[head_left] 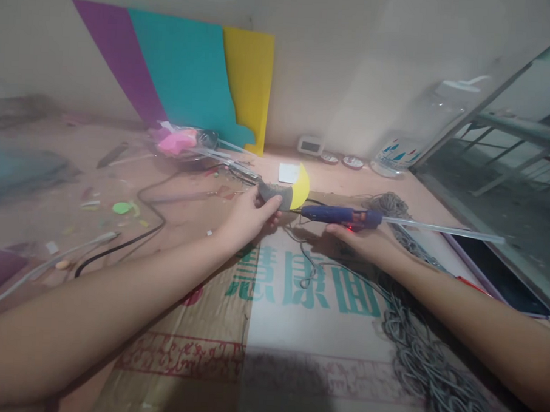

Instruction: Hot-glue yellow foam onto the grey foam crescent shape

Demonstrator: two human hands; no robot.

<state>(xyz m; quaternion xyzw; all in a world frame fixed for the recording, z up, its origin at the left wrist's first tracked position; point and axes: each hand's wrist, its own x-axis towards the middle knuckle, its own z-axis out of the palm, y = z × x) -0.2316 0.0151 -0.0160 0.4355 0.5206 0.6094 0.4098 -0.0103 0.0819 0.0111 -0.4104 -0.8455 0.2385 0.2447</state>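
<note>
Pinched in my left hand (254,216) is a small piece of yellow foam or card (302,188) with a rounded edge, partly covered by grey cord (278,196) in close rows. My right hand (358,239) grips a dark blue glue gun (341,215), its nozzle pointing left, close to the grey-wrapped part. A clear glue stick (442,228) juts from the gun's back end, and a red light glows on its body. Whether the nozzle touches the piece I cannot tell. Loose grey cord (311,268) trails below both hands.
Under my hands lies a printed cardboard sheet (292,328). A tangled heap of grey cord (432,365) and a phone (500,270) are at the right. Coloured sheets (185,74) lean on the wall; a plastic bottle (406,133) stands back right. Scraps and cables (131,248) lie left.
</note>
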